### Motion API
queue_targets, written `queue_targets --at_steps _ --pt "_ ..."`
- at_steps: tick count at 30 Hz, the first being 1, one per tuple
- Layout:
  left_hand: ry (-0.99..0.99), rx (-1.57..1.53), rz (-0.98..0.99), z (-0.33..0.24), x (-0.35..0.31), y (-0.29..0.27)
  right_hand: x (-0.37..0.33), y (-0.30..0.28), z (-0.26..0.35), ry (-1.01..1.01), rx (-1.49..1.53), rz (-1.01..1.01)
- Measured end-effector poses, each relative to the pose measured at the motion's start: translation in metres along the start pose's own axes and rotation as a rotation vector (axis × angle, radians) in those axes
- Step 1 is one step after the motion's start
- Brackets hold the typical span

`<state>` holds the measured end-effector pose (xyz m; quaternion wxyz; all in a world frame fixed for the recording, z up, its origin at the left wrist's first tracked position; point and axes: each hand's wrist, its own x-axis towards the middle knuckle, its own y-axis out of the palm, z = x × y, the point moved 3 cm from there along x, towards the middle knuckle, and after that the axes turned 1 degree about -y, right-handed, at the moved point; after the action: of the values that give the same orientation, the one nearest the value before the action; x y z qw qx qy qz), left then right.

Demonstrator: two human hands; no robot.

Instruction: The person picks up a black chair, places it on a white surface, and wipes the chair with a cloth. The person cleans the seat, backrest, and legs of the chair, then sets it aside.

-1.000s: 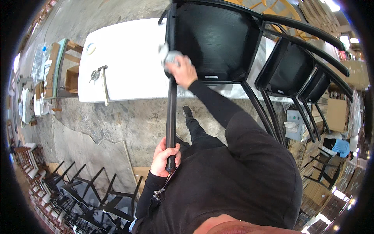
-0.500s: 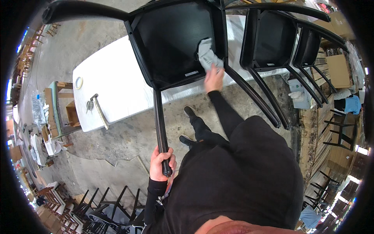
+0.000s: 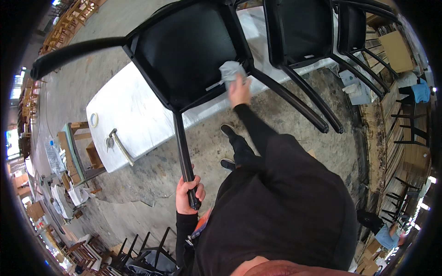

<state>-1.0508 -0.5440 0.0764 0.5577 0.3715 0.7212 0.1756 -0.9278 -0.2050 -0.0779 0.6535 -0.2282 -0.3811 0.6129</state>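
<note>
The left hand (image 3: 187, 197) was closed around one black chair leg (image 3: 183, 147); the right hand (image 3: 240, 91) gripped a grey cloth (image 3: 231, 71) at the seat underside (image 3: 186, 53).

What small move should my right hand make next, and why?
Probably slide the grey cloth onto the nearby chair leg: your right hand has it by the corner of the black chair's seat where that leg begins, and your left hand grips another leg.

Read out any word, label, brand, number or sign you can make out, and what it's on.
No text is readable.
Pale label on the nearest black chair: too small and blurred.
Small white label on the middle black chair: too small.
</note>
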Motion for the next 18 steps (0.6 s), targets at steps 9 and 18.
queue_targets --at_steps 9,18 --pt "-0.153 0.282 -0.112 -0.012 0.001 0.01 0.08 -0.036 0.106 -0.095 0.562 -0.206" --pt "-0.193 0.512 -0.257 -0.018 0.006 0.0 0.182 -0.046 0.063 -0.021 -0.028 -0.254"
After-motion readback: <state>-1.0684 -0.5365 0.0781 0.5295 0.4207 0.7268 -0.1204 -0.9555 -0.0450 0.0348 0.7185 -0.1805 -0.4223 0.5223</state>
